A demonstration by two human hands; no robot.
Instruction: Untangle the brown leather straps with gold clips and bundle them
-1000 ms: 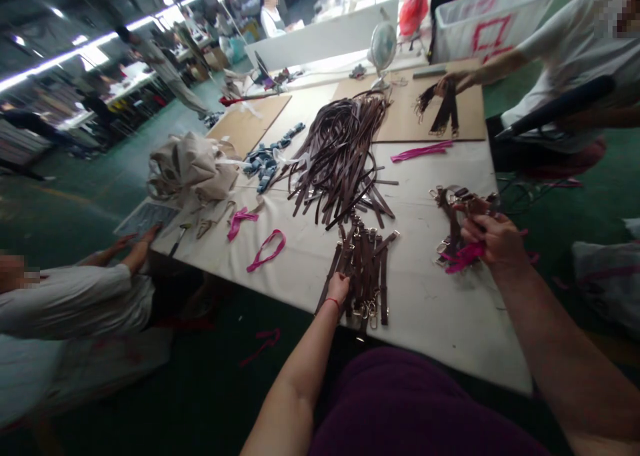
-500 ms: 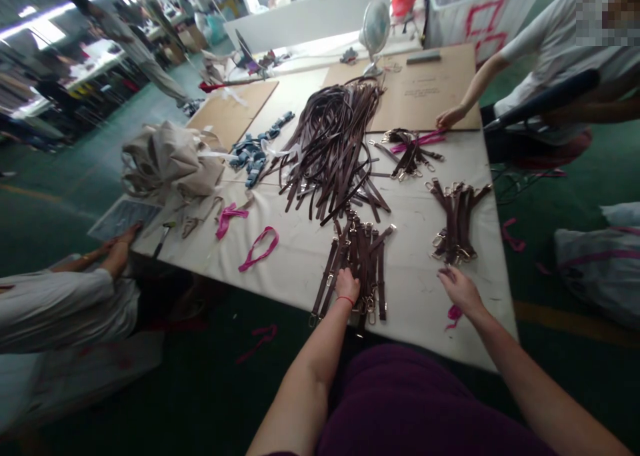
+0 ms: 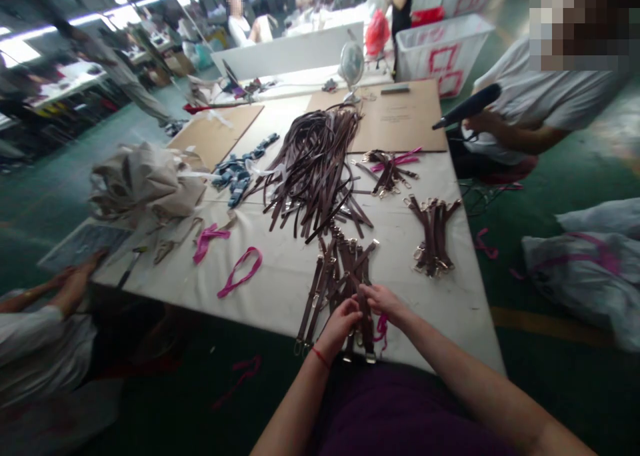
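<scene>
My left hand [image 3: 343, 323] is closed, its fingers pinching a brown strap [image 3: 367, 326] with a metal end at the table's near edge. From the other side my right hand [image 3: 383, 301] is closed on the same strap, fingertips close to the left ones. A pink ribbon [image 3: 381, 333] dangles under the right hand, apparently tucked in its fingers. Beneath and around both hands lies a loose pile of brown straps with metal clasps [image 3: 325, 276]. To the right sits a gathered bundle of similar straps [image 3: 435, 236].
A large heap of long brown straps [image 3: 315, 169] lies mid-table, with another small bundle [image 3: 387, 173] beside it. Pink ribbon loops [image 3: 243, 273], beige fabric [image 3: 145, 183] and a fan [image 3: 351, 63] are on the table. A person at right holds a dark long object [image 3: 470, 106]; another's hands [image 3: 83, 269] are at left.
My right hand has moved left from near the right bundle to the pile, carrying the pink ribbon, and meets my left hand on a strap. The person at right has withdrawn an arm.
</scene>
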